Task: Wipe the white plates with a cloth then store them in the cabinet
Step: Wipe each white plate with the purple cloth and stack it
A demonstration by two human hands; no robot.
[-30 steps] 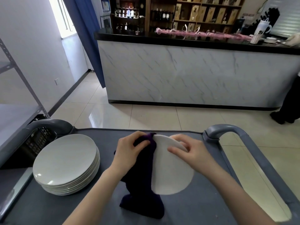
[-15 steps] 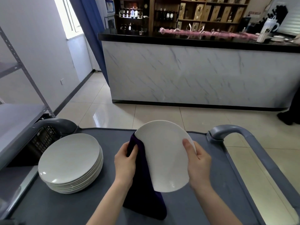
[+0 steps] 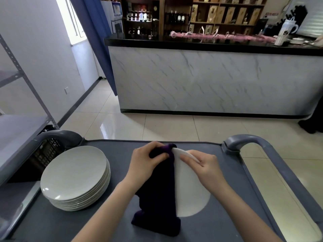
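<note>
Marble-fronted counter (image 3: 209, 81) fills the background behind a grey cart (image 3: 111, 224). On the cart's left stands a stack of white plates (image 3: 75, 179). Near its middle one white plate (image 3: 190, 191) is held tilted, a dark purple cloth (image 3: 160, 189) draped over its left side. The left hand (image 3: 145, 161) grips the cloth at the plate's top edge; the right hand (image 3: 204, 165) pinches the rim beside it.
</note>
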